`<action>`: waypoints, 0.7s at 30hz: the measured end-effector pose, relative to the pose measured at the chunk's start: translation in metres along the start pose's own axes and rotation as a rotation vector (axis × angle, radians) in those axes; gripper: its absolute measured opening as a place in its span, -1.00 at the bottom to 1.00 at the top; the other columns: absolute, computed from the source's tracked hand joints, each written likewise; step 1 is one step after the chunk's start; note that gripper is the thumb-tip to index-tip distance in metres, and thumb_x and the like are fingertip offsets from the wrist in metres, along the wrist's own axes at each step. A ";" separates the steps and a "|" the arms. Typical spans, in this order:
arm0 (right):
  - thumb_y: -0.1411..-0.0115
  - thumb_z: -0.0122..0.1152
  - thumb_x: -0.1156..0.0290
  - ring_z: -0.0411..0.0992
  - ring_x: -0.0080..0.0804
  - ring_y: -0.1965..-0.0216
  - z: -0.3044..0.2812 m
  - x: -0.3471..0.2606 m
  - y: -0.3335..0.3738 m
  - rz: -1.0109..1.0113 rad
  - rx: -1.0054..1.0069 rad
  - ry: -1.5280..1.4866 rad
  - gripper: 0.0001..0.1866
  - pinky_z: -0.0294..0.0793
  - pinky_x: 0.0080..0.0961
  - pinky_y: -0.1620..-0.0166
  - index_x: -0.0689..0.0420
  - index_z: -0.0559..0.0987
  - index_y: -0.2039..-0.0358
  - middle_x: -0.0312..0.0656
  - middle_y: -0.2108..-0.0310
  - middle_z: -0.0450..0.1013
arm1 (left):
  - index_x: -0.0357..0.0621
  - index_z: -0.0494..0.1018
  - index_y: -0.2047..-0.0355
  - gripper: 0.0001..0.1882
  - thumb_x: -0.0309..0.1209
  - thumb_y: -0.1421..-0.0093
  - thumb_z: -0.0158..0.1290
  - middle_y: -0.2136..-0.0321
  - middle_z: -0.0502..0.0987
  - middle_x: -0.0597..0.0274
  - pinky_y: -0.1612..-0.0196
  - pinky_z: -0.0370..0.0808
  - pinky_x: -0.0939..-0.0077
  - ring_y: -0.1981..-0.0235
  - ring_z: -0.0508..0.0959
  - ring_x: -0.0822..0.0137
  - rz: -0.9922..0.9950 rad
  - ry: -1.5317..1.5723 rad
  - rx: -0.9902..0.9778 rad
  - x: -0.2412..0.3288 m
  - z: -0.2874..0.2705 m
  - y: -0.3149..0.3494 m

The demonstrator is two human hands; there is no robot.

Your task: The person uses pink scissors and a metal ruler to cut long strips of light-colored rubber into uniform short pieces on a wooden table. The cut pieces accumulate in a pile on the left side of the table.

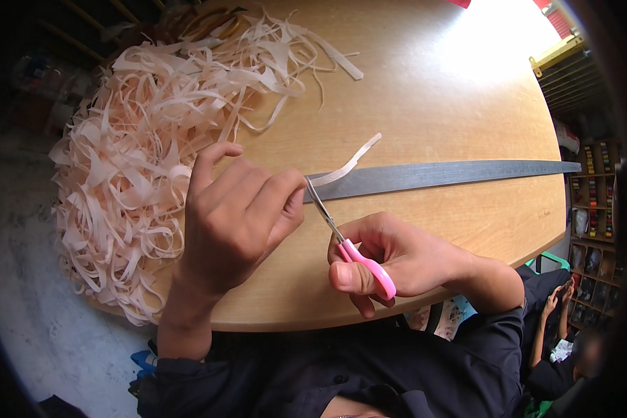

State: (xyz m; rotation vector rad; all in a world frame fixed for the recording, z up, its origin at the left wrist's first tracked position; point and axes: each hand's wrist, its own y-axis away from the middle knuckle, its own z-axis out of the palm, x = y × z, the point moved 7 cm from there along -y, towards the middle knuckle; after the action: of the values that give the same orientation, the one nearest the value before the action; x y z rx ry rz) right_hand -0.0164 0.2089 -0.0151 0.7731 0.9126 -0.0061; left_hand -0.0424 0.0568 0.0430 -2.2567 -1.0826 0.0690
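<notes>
My right hand (pixel 390 258) grips a small pair of scissors (pixel 369 265) by its pink handles, thumb through one loop. Its metal blades point up and left and look closed, or nearly so, beside the fingertips of my left hand (pixel 240 205). Between thumb and index finger, that left hand pinches a pale peach strip (pixel 348 166), whose free end curls up to the right over a long metal ruler (pixel 425 180). A large heap of loose peach strips (pixel 136 129) lies just left of my left hand. My left fingers hide the pinched end of the strip.
The ruler crosses the wooden table (pixel 411 111), its tip reaching past the right edge. Brownish rings (pixel 212 26) lie behind the heap. A shelf of small compartments (pixel 595 237) stands at the right. Another person (pixel 557 348) sits at the lower right, hands raised.
</notes>
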 end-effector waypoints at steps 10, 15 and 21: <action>-0.33 0.37 -0.19 0.46 -0.59 0.64 -0.002 -0.003 -0.001 -0.034 0.015 0.036 -0.38 0.31 -0.62 0.60 0.24 0.58 0.27 -0.22 0.65 0.50 | -0.13 0.63 0.32 -0.79 -0.62 -0.02 0.36 0.62 0.42 0.36 -0.04 0.53 0.15 0.58 0.48 0.34 0.006 -0.012 0.014 0.001 0.000 -0.001; -0.36 0.38 -0.11 0.44 -0.61 0.66 -0.005 0.000 -0.003 -0.047 0.019 0.061 -0.44 0.29 -0.62 0.60 0.22 0.55 0.33 -0.24 0.65 0.50 | -0.12 0.63 0.32 -0.79 -0.62 -0.02 0.36 0.62 0.42 0.36 -0.05 0.53 0.14 0.58 0.48 0.34 -0.005 -0.009 0.015 0.001 0.000 -0.001; -0.32 0.47 0.04 0.45 -0.62 0.61 -0.023 -0.009 -0.002 -0.295 0.279 0.082 -0.53 0.32 -0.61 0.57 0.26 0.59 0.27 -0.27 0.64 0.50 | -0.15 0.59 0.30 -0.78 -0.58 -0.03 0.34 0.49 0.52 0.26 0.01 0.50 0.13 0.42 0.54 0.21 -0.015 -0.017 -0.016 -0.004 -0.004 -0.001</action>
State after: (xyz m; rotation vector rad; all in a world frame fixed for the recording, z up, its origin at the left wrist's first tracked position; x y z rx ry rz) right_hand -0.0392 0.2182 -0.0185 0.8947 1.1120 -0.3697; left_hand -0.0447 0.0518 0.0462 -2.2655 -1.1129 0.0737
